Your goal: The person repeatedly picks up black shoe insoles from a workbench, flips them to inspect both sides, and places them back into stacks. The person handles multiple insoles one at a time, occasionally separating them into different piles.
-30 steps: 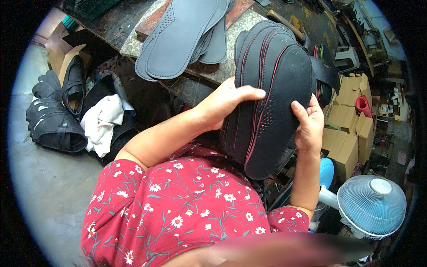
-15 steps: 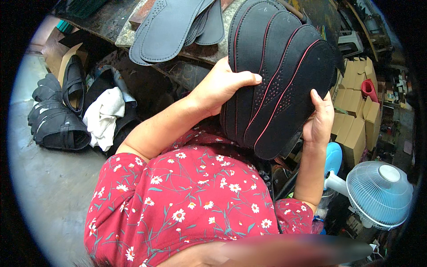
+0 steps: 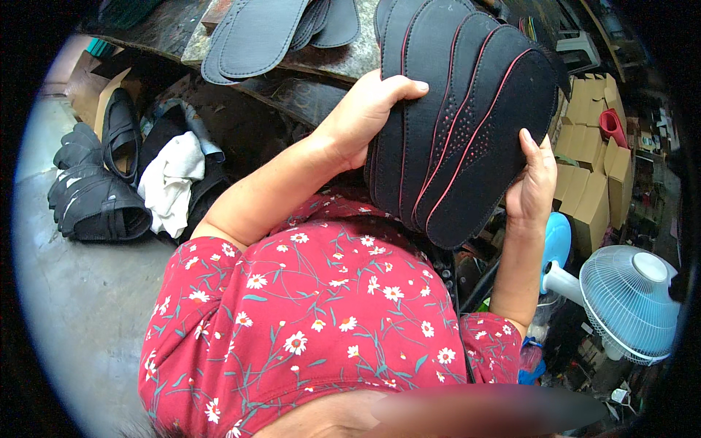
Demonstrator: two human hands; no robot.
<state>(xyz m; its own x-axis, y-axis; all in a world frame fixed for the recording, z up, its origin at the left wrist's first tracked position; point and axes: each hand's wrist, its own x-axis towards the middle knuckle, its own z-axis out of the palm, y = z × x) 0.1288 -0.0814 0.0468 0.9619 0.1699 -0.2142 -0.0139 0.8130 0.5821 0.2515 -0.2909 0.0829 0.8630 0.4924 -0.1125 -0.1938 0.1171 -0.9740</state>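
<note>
Your fanned stack of black insoles [image 3: 456, 124] has come up higher against the surface [image 3: 321, 62] edge than a second ago, more spread out. Left hand [image 3: 365, 113] grips its left edge, right hand [image 3: 533, 182] clasps its lower right; sorting looks underway.

Blue fan [image 3: 632, 303], white cloth [image 3: 171, 182], cardboard boxes [image 3: 595, 171]

We had only one view, a wide fisheye worn on the head, looking steeply down over the red flowered top [image 3: 321, 321] toward the counter [image 3: 328, 62] ahead. It sat close to the hands, the floor [image 3: 87, 292] lay left, and straight edges bent near the rim.
</note>
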